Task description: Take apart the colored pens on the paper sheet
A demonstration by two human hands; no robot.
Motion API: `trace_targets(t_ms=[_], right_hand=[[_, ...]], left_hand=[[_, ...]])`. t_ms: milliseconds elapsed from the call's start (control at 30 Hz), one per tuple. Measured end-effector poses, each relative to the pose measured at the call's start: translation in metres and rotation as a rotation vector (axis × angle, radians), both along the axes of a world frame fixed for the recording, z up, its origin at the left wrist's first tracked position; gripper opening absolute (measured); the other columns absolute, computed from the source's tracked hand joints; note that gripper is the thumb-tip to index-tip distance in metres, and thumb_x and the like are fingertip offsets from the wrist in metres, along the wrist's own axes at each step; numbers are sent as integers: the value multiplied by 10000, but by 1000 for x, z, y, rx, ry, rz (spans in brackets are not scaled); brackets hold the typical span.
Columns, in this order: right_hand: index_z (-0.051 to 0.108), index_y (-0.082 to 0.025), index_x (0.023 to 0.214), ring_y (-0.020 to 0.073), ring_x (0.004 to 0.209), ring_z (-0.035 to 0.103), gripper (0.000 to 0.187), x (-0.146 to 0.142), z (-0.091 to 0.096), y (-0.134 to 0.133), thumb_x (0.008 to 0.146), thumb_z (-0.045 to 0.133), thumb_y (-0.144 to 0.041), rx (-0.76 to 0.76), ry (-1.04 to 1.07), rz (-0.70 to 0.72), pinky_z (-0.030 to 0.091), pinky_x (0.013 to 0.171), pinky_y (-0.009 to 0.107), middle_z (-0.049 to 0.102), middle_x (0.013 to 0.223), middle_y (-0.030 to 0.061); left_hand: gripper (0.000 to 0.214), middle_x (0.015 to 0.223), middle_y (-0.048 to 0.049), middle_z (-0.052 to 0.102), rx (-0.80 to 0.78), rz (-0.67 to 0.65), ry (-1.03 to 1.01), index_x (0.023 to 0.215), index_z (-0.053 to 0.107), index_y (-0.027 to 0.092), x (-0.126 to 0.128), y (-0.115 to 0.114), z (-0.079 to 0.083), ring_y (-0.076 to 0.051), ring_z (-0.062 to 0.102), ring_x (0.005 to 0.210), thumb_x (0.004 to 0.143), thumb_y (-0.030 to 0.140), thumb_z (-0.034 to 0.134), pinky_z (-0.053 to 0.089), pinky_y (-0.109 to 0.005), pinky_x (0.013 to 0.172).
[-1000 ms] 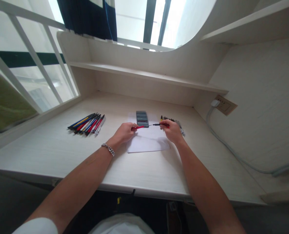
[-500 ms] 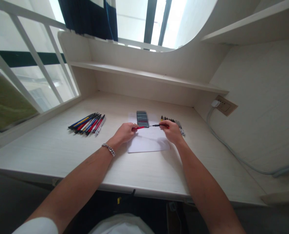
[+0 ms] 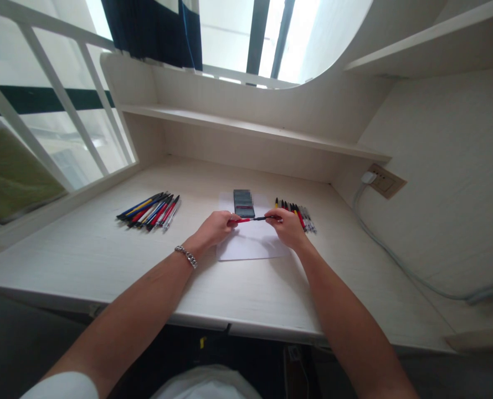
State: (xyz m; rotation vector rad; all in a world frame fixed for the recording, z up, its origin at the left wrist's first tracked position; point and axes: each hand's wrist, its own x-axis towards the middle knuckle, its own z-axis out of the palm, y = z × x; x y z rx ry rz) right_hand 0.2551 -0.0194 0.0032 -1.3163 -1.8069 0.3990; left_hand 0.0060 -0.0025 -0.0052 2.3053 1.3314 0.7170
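My left hand [image 3: 220,226] pinches a red pen barrel [image 3: 243,220] over a white sheet of paper [image 3: 250,246]. From the right, my right hand [image 3: 288,224] grips the black pen part [image 3: 262,218], lined up end to end with the red barrel. The two parts appear to meet, though I cannot tell how far one sits inside the other. Just behind them lies a dark flat rectangular object [image 3: 244,203] at the back of the paper, its face blurred. A row of pens [image 3: 299,212] rests right beside my right hand.
A loose pile of pens [image 3: 150,213] lies on the left of the white desk [image 3: 105,249]. Along the back runs a raised shelf [image 3: 246,126]. A white plug and cable [image 3: 369,177] hang from the wall socket [image 3: 388,182] on the right.
My right hand has moved left and slightly down, bringing the black part up to the red barrel. The gap with a thin piece showing between them has closed. My left hand has barely shifted.
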Motion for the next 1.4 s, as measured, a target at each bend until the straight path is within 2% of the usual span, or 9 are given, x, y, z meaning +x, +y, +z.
trace_targets(t_ms=[367,567,733,800,967,1033,1100,1233,1400], right_hand=[[774,-229,853,181,774,659,123,-9,2,-7,795,683,-171,30,1,62,512,750,306,747,860,28],[774,-209,844,173,703,640,121,-10,4,-8,845,657,-243,-33,-69,31,455,659,276,741,793,32],[689,-183,606,159,602,596,525,-16,1,-4,996,436,-427,-162,-192,-18,388,618,275,651,580,33],[683,-177,613,158,610,603,569,-16,-1,-2,1004,397,-474,-205,-173,5,392,625,271,657,596,38],[722,-179,982,174,753,649,296,-6,-3,-1,836,669,-430,-151,47,96,460,698,271,737,874,53],[719,-184,979,178,777,649,259,-4,-4,-2,787,707,-357,-147,61,119,468,718,276,738,895,53],[715,-179,872,173,734,633,180,-5,-6,-1,835,640,-338,-177,8,96,452,688,278,725,818,49],[661,-167,708,157,602,580,437,-11,-10,0,968,432,-434,-296,-50,61,408,594,278,668,684,51],[695,-175,961,160,747,630,197,-12,-5,-3,828,663,-317,-209,40,94,451,691,260,716,863,43]], left_hand=[[308,971,-61,777,-72,-91,-72,1099,787,212,-1,0,-2,-192,671,820,894,224,557,493,-272,788],[240,960,-59,780,-56,-17,-175,1013,803,194,2,-5,5,-197,687,851,823,212,658,503,-273,791],[212,920,-55,770,-26,-20,-217,972,802,184,4,-6,6,-184,671,815,788,210,700,505,-270,785],[215,916,-56,767,-21,-43,-196,983,798,188,3,-4,4,-185,663,809,822,235,664,503,-280,783],[281,900,-75,762,-53,-53,-171,1035,791,187,-2,4,-1,-198,642,770,890,315,587,484,-302,718],[281,908,-77,761,-54,-62,-172,1037,793,194,-2,4,-2,-200,646,774,890,317,587,482,-302,723],[263,917,-76,760,-43,-64,-190,1026,796,201,-2,3,-3,-202,653,788,877,305,606,487,-307,754],[228,946,-85,765,-39,-55,-221,991,796,191,-1,2,-2,-218,668,839,843,275,644,491,-323,803],[263,922,-76,771,-69,-50,-164,1001,795,191,-1,3,-2,-216,667,819,879,333,610,488,-314,759]])
